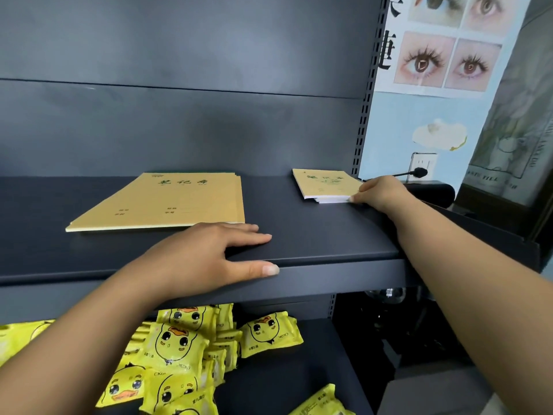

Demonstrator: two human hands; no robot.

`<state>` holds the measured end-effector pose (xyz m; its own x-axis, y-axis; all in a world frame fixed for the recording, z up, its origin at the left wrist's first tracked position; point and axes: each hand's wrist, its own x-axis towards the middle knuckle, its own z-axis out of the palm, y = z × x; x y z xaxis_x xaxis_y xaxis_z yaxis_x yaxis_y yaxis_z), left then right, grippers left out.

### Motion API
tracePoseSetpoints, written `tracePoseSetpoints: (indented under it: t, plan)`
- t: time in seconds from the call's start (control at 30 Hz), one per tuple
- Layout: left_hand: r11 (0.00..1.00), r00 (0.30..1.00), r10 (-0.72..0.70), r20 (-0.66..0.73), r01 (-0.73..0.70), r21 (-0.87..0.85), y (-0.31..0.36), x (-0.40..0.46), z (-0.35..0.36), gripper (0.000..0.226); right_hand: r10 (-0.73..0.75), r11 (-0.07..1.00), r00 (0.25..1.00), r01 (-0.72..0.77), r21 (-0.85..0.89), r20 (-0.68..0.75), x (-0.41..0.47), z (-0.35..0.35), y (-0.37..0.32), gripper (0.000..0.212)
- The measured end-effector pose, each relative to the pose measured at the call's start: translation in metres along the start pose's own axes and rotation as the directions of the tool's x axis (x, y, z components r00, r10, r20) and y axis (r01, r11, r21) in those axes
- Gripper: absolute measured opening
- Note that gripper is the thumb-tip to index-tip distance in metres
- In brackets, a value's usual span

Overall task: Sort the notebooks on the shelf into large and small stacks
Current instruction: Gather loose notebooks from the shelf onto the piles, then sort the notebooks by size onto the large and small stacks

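A stack of large tan notebooks (167, 202) lies flat on the dark shelf (314, 235), left of centre. A smaller stack of tan notebooks (324, 184) lies at the shelf's right end. My left hand (209, 253) rests flat on the shelf's front edge, just in front of the large stack, with straight fingers and the thumb along the lip. My right hand (380, 193) touches the right front corner of the small stack, with its fingers bent against the edge.
Several yellow duck-print packets (179, 348) lie heaped on the lower shelf. A slotted upright (366, 94) bounds the shelf on the right. Beyond it are a wall socket with a black plug (420, 170) and an eye poster (443, 46).
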<state>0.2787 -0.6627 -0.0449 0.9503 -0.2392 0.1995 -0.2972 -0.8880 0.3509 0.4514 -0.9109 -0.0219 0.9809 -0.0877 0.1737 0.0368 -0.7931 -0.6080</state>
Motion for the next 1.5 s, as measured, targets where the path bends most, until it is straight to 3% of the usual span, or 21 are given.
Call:
tracePoseSetpoints:
  t: [0.1, 0.2, 0.3, 0.37, 0.53, 0.63, 0.7, 0.83, 0.97, 1.07, 1.17, 1.23, 1.33, 1.5]
  plan:
    - [0.996, 0.997, -0.041, -0.062, 0.046, 0.077, 0.006, -0.003, 0.001, 0.087, 0.019, 0.999, 0.999, -0.02, -0.045, -0.033, 0.001, -0.001, 0.001, 0.045]
    - [0.954, 0.985, -0.066, -0.162, 0.11, 0.278, 0.014, -0.009, 0.005, 0.087, 0.007, 0.994, 0.995, -0.018, -0.112, -0.103, -0.014, -0.003, -0.004, 0.046]
    - [0.918, 0.977, -0.014, -0.213, 0.097, 0.385, 0.017, -0.024, 0.009, 0.067, -0.12, 0.99, 0.983, 0.107, -0.093, -0.139, -0.05, 0.005, -0.015, 0.044]
    - [0.937, 0.974, -0.013, -0.227, 0.091, 0.338, 0.01, -0.037, 0.006, 0.054, -0.23, 0.972, 0.969, 0.223, -0.079, -0.095, -0.086, 0.011, -0.03, 0.037]
    - [0.964, 0.933, -0.009, -0.359, 0.103, 0.243, -0.033, -0.108, -0.035, 0.042, -0.576, 0.792, 0.808, 0.589, -0.161, 0.121, -0.195, 0.023, -0.095, 0.028]
    - [0.947, 0.901, -0.006, -0.435, 0.145, 0.287, -0.07, -0.183, -0.072, 0.057, -0.69, 0.68, 0.699, 0.715, -0.16, 0.19, -0.258, 0.049, -0.145, 0.029]
    - [0.92, 0.894, -0.027, -0.447, 0.197, 0.34, -0.095, -0.239, -0.097, 0.061, -0.736, 0.635, 0.646, 0.763, -0.122, 0.204, -0.298, 0.072, -0.181, 0.031]
    - [0.85, 0.828, -0.174, -0.533, 0.4, 0.344, -0.151, -0.365, -0.147, 0.039, -0.801, 0.562, 0.549, 0.827, -0.018, 0.237, -0.371, 0.128, -0.265, 0.032]
    - [0.789, 0.775, -0.253, -0.578, 0.511, 0.34, -0.189, -0.461, -0.184, 0.059, -0.843, 0.498, 0.472, 0.866, 0.043, 0.256, -0.424, 0.167, -0.335, 0.033]
    - [0.739, 0.741, -0.248, -0.624, 0.561, 0.373, -0.211, -0.508, -0.205, 0.056, -0.864, 0.467, 0.436, 0.881, 0.074, 0.253, -0.45, 0.193, -0.379, 0.035]
    - [0.713, 0.716, -0.249, -0.653, 0.592, 0.377, -0.236, -0.537, -0.218, 0.066, -0.869, 0.458, 0.427, 0.886, 0.077, 0.252, -0.458, 0.219, -0.418, 0.04]
    - [0.689, 0.701, -0.274, -0.659, 0.621, 0.374, -0.254, -0.544, -0.224, 0.057, -0.866, 0.467, 0.438, 0.881, 0.075, 0.239, -0.454, 0.236, -0.439, 0.043]
    - [0.672, 0.703, -0.281, -0.653, 0.63, 0.389, -0.288, -0.542, -0.235, 0.059, -0.844, 0.522, 0.499, 0.848, 0.092, 0.198, -0.438, 0.265, -0.469, 0.045]
    - [0.648, 0.71, -0.321, -0.627, 0.647, 0.401, -0.356, -0.505, -0.263, 0.035, -0.753, 0.658, 0.644, 0.746, 0.108, 0.139, -0.392, 0.314, -0.522, 0.043]
